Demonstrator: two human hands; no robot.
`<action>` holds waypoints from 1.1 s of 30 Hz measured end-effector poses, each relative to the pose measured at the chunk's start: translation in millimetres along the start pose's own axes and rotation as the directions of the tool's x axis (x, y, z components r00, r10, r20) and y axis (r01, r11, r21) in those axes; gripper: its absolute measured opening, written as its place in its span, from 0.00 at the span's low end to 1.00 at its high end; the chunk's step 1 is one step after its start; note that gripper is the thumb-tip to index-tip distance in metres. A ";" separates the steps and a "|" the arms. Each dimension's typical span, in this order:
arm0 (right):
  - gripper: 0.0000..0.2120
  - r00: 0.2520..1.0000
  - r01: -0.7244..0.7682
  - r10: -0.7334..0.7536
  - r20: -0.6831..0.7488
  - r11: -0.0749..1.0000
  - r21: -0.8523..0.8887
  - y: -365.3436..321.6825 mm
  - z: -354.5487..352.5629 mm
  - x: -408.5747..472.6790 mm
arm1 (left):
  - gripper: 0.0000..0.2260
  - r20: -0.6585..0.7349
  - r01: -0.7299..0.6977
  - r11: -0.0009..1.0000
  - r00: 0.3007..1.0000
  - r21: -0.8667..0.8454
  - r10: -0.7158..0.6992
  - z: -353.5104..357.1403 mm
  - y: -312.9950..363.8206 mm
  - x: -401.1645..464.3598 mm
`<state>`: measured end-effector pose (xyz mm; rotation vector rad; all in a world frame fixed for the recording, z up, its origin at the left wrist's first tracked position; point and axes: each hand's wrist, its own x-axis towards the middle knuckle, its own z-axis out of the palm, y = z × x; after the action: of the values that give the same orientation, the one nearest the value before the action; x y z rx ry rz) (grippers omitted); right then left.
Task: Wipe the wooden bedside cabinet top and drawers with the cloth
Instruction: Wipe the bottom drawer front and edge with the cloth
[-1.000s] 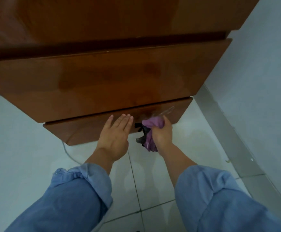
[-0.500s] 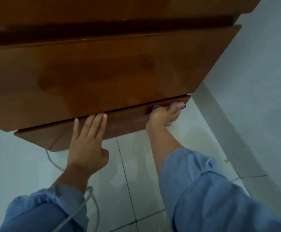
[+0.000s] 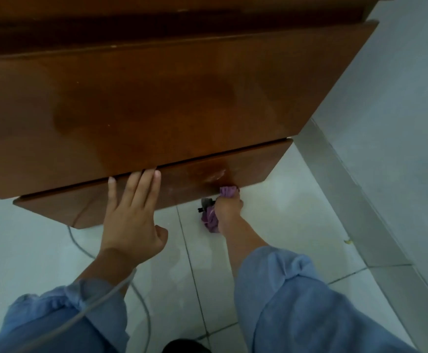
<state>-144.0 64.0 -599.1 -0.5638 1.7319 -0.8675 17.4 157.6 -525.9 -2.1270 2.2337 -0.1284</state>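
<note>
The brown wooden bedside cabinet [image 3: 157, 103] fills the top of the head view, seen from above, with damp patches on its upper drawer front. My left hand [image 3: 131, 220] lies flat with straight fingers on the lower drawer front [image 3: 253, 164], fingertips at the gap between the drawers. My right hand [image 3: 227, 212] grips a bunched purple cloth [image 3: 227, 192] and presses it against the bottom edge of the lower drawer, right of centre. A loose end of the cloth hangs below the hand. A wet streak shines on the wood just above the cloth.
White floor tiles [image 3: 297, 212] lie under the cabinet. A grey cable [image 3: 141, 301] runs over the floor and across my left sleeve. A pale wall [image 3: 399, 123] with a grey skirting strip stands close on the right. A dark object [image 3: 185, 346] shows at the bottom edge.
My right hand drew the cloth back left and down from the drawer's right end to its bottom edge. My left hand shifted slightly right along the lower drawer, staying flat.
</note>
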 end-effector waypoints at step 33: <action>0.32 0.985 -0.170 0.171 -0.014 0.962 -0.215 -9.6 29.4 -14.8 | 0.48 0.011 0.007 1.000 1.000 0.007 -0.007 4.2 -16.5 -7.6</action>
<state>-111.8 60.7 -587.6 -0.5487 1.8532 -0.5599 34.6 164.3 -528.5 -2.1271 2.2166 -0.1248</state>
